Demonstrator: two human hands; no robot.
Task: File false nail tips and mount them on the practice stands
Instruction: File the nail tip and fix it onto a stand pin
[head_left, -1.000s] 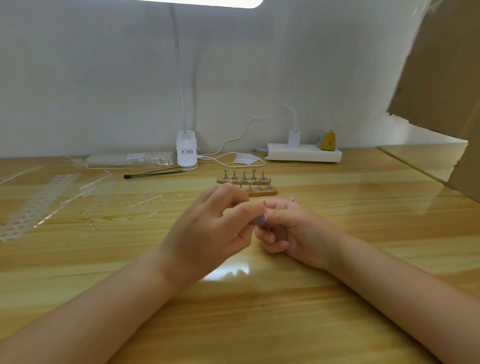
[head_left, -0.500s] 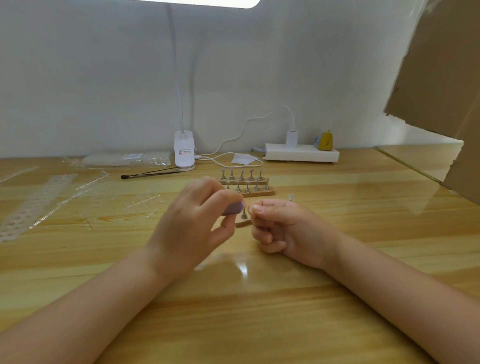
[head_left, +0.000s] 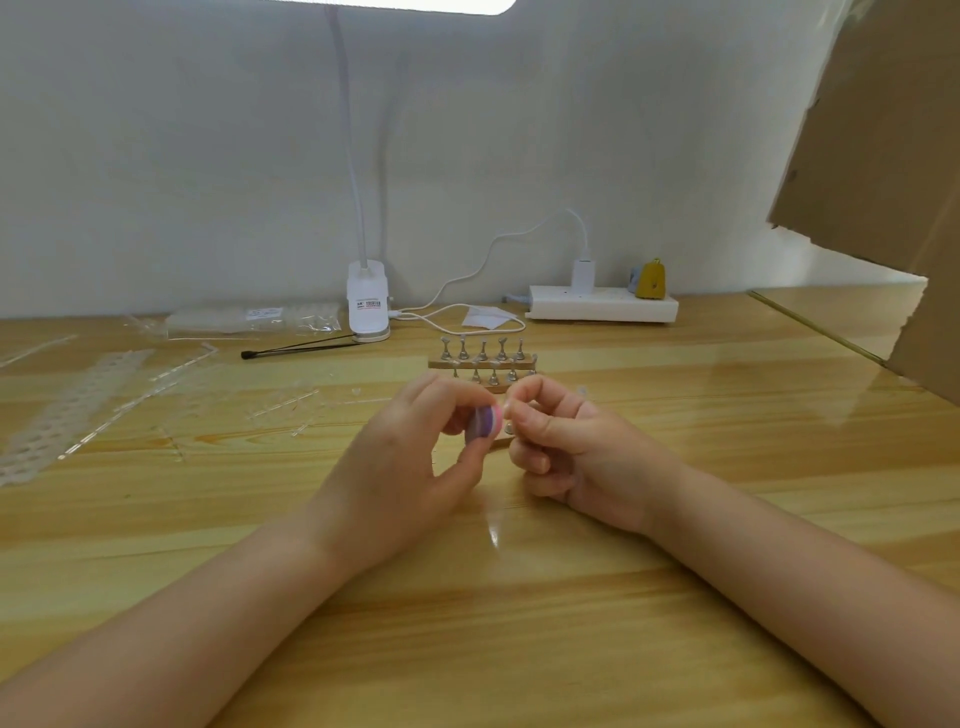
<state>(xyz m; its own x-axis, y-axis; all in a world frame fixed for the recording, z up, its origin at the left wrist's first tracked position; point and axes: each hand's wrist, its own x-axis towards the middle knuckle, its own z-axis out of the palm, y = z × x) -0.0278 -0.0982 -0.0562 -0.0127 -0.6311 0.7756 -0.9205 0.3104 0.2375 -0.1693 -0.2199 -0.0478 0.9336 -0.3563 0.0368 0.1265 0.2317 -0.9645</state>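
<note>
My left hand (head_left: 410, 467) grips a small purple and pink nail file (head_left: 485, 422) between thumb and fingers at the table's middle. My right hand (head_left: 566, 447) pinches a tiny clear nail tip (head_left: 506, 406) right against the file's edge; the tip is barely visible. Just behind both hands stand two wooden bars of metal practice stands (head_left: 483, 356), in two rows. One more single stand (head_left: 509, 429) on a wooden base peeks out between my hands.
Clear plastic strips and nail-tip sheets (head_left: 78, 405) lie at the left. A black stick (head_left: 301, 347), a white clip lamp base (head_left: 368, 304), its cable, a power strip (head_left: 602, 309) and a plastic bag (head_left: 254, 318) line the back. Cardboard (head_left: 883, 156) stands at the right.
My left hand drew the file away to the left, then brought it back against the tip in my right hand. The file has turned so its purple and pink face shows.
</note>
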